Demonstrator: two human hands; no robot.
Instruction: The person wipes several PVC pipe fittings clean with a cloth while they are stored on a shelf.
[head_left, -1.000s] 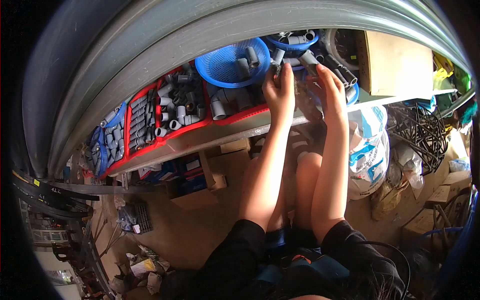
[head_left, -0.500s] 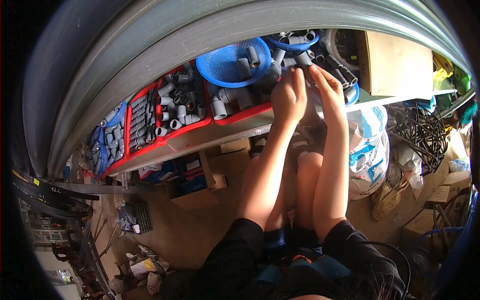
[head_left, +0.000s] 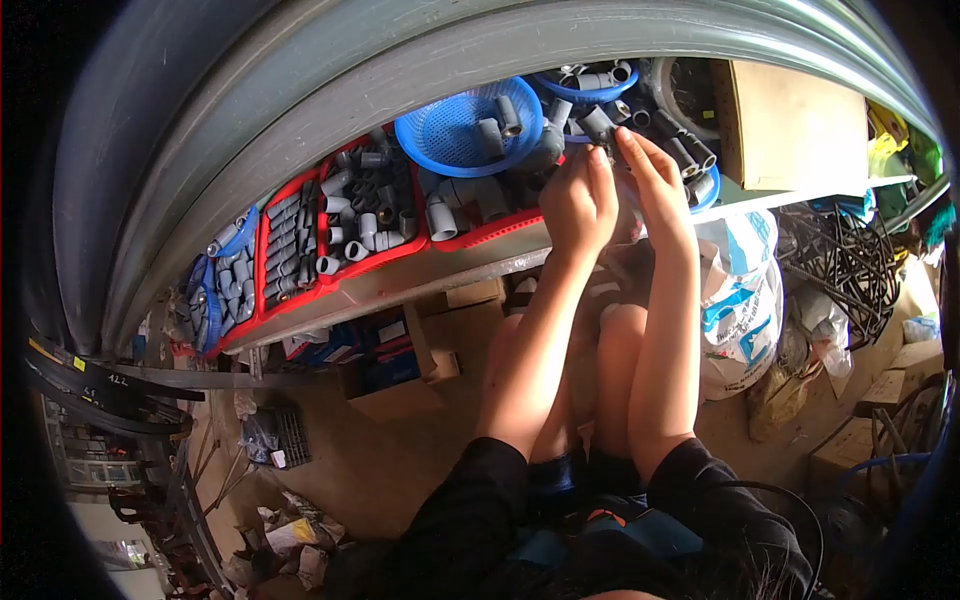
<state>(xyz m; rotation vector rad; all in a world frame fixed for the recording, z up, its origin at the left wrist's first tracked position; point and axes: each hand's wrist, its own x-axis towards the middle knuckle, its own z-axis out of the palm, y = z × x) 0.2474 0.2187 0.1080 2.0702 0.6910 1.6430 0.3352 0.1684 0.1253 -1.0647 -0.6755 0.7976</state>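
Observation:
My left hand (head_left: 580, 205) and my right hand (head_left: 652, 175) are close together over the front edge of the shelf, thumbs and fingers pinched. A short grey plastic pipe fitting (head_left: 598, 124) shows at their fingertips, its wide end up and to the left; its lower part is hidden by the fingers. Just left of it, a larger grey fitting (head_left: 548, 147) lies on the shelf. A blue basket (head_left: 415, 140) with a few grey fittings inside stands farther left. Behind my hands is a smaller blue basket (head_left: 570, 93) of fittings.
Red trays (head_left: 375, 262) of sorted grey fittings line the shelf to the left. A cardboard box (head_left: 795, 125) stands at right, with a white printed sack (head_left: 738, 310) below. Large grey pipes (head_left: 400, 90) arch across the top. Open cartons (head_left: 395, 400) sit under the shelf.
The fitting has turned and moved slightly left, so more of its wide end shows above my fingertips. My left hand has dropped a little. The view has moved slightly.

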